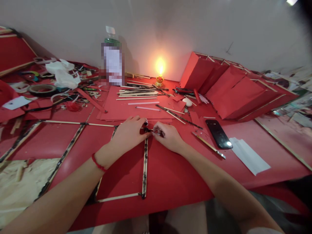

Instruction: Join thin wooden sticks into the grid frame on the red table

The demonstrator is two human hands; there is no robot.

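Note:
A frame of thin wooden sticks [145, 165], smeared with black along its joints, lies on the red table in front of me. At its far corner, my left hand [128, 133] is closed, thumb and fingers around the blackened joint. My right hand [169, 136] meets it from the other side, thumb and index finger pinched together at the same joint. Whatever small piece sits between the right fingertips is mostly hidden. To the left, the frame continues with more black-smeared sticks [65, 154], partly covered by my left forearm.
A lit lamp [159, 79] burns by the wall, behind a pile of loose sticks [138, 93]. Red paper boxes [226, 87] stand at right, near a phone [218, 134], a utility knife [209, 145] and white paper [250, 156]. Black tape [42, 89] and scraps clutter the left; a bottle [113, 61] stands behind.

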